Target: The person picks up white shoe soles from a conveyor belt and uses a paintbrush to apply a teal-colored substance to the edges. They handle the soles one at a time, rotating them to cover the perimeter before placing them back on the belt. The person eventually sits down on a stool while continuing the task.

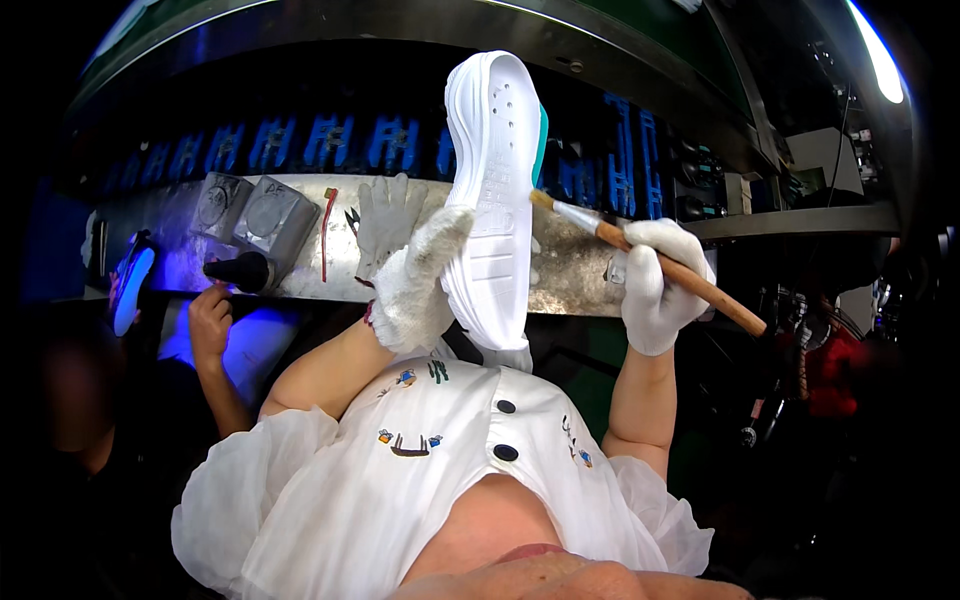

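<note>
Upright in front of my chest stands a white shoe sole (497, 265), its hollow inner face with small holes toward me. My left hand (425, 270), in a white knit glove, grips it by its left edge. A teal strip (542, 145) shows behind its upper right side. In my gloved right hand (662, 280) is a paintbrush (600, 232) with a wooden handle, held slanting. Its bristle tip lies at the right rim of the sole; whether it touches, I cannot tell.
A metal bench (570, 280) runs ahead, bearing a spare glove (388, 220), a red toothbrush (328, 235) and two grey container blocks (272, 220). Behind it stand several blue clamps (330, 142). At left, a co-worker's hand (210, 320) holds a dark brush (240, 270) near a blue-lit sole (132, 290).
</note>
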`<state>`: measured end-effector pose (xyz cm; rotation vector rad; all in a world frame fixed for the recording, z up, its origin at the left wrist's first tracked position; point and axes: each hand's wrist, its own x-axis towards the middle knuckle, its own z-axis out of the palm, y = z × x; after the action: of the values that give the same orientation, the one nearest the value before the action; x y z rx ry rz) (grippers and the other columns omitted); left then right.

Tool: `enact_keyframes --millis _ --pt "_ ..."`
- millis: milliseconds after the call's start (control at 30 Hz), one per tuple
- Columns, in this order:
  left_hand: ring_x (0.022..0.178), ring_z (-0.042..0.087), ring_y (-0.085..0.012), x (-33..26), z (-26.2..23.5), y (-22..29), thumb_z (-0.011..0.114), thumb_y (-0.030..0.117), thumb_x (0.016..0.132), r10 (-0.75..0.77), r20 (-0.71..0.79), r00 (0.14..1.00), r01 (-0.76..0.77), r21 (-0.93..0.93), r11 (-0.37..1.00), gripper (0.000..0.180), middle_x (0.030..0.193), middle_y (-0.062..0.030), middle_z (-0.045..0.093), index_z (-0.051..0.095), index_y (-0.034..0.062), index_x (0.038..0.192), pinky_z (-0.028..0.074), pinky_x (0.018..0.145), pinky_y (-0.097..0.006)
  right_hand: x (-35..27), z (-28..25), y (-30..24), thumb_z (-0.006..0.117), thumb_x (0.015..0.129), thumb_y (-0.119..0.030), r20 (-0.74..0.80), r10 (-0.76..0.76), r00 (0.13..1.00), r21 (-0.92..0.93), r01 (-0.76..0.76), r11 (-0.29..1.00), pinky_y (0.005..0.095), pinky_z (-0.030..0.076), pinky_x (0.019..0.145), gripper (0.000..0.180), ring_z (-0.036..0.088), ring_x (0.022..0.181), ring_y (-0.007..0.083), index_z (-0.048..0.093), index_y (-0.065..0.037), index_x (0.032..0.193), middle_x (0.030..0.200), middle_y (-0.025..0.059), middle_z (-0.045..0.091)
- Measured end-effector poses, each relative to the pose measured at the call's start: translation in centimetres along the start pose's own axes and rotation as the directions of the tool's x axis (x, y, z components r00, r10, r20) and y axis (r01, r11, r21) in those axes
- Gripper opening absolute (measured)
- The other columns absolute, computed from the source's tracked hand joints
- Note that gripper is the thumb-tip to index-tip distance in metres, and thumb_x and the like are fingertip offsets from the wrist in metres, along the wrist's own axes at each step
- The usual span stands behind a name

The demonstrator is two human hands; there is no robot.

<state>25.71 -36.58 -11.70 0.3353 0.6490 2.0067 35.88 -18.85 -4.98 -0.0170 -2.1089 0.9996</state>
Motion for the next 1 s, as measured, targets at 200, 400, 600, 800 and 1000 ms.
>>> enact_keyframes --millis 200,400,600,800,1000 --pt "0.071 0.061 -0.0333 2.2 -1.9 2.6 0.042 0.072 0.076 -0.049 0.502 0.863 0.375 -0.574 0.727 0.098 0.093 -0.0298 0.05 0.021 -0.0015 0.137 0.056 0.046 -0.037 -0.6 0.1 -0.3 0.048 0.085 -0.009 -0.379 0.028 0.925 0.201 0.053 0.978 0.0169 0.042 0.05 0.018 0.05 0.057 0.0088 0.052 0.005 0.093 0.075 0.0092 0.053" --pt "0.07 0.059 -0.0342 2.0 -2.7 3.0 0.043 0.071 0.076 0.028 0.624 0.781 0.439 -0.58 0.686 0.1 0.095 -0.0307 0.048 0.014 -0.0021 0.138 0.053 0.044 -0.034 -0.3 1.1 -1.0 0.046 0.086 -0.012 -0.431 0.172 0.886 0.316 -0.03 0.948 0.0155 0.046 0.055 0.02 0.053 0.064 0.0077 0.052 0.005 0.096 0.083 0.0077 0.051" --pt "0.088 0.062 -0.0245 -0.3 -0.2 3.2 0.054 0.05 0.084 -0.048 0.086 0.995 0.048 0.001 0.999 0.067 0.102 -0.0189 0.058 0.041 -0.0011 0.126 0.053 0.075 -0.034 0.0 1.0 -1.1 0.047 0.086 -0.012 -0.381 0.054 0.923 0.175 0.015 0.984 0.014 0.043 0.053 0.019 0.051 0.06 0.006 0.054 0.004 0.094 0.075 0.0059 0.052" --pt "0.109 0.055 -0.025 -1.0 -0.4 2.4 0.062 0.039 0.08 -0.089 -0.042 0.995 0.093 0.118 0.989 0.074 0.124 -0.0144 0.05 0.028 0.0035 0.137 0.048 0.09 -0.037 -0.8 1.2 -1.1 0.05 0.085 -0.01 -0.174 0.043 0.984 0.112 -0.024 0.993 0.0161 0.036 0.049 0.015 0.047 0.056 0.0053 0.055 0.002 0.092 0.072 0.007 0.056" --pt "0.112 0.052 -0.0249 -1.3 -0.5 2.0 0.065 0.036 0.078 -0.059 -0.091 0.994 0.073 0.16 0.984 0.079 0.128 -0.0125 0.047 0.025 0.0059 0.139 0.046 0.092 -0.037 -1.0 1.2 -0.7 0.056 0.083 -0.003 -0.097 0.075 0.992 0.187 -0.056 0.981 0.0201 0.045 0.053 0.012 0.056 0.059 0.0098 0.056 0.004 0.094 0.076 0.0102 0.06"
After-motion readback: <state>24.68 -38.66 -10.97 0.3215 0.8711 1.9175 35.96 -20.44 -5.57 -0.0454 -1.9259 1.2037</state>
